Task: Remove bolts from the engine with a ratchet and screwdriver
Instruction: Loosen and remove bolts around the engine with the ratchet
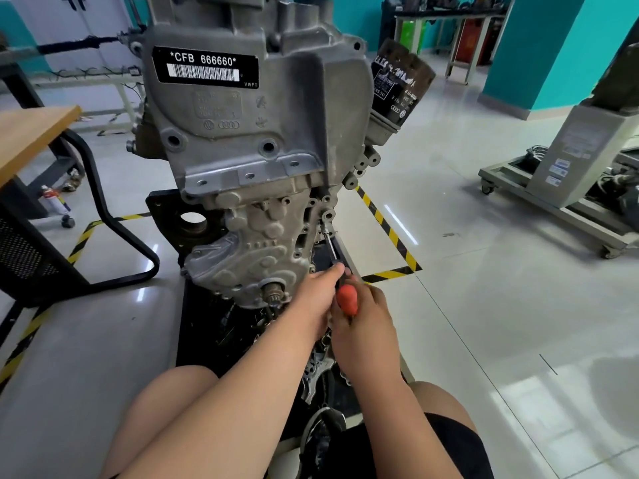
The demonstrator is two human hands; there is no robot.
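Both hands were on the screwdriver (346, 298), low at the engine's (249, 133) right edge. The right hand (366, 326) was wrapped round the orange handle, fingers curled tight. The left hand (316, 295) reached in beside it, fingertips pinching the dark shaft just above the handle. The shaft ran up and left, its silver tip set against a small boss (326, 216) on the casting; the bolt head there was too small to make out. The engine stood upright on a black base (162, 209), a barcode label (205, 67) near its top and an oil filter (401, 81) jutting from its right side. Yellow-black tape (387, 229) marked the floor beside it, and a wooden table (31, 133) stood at left.
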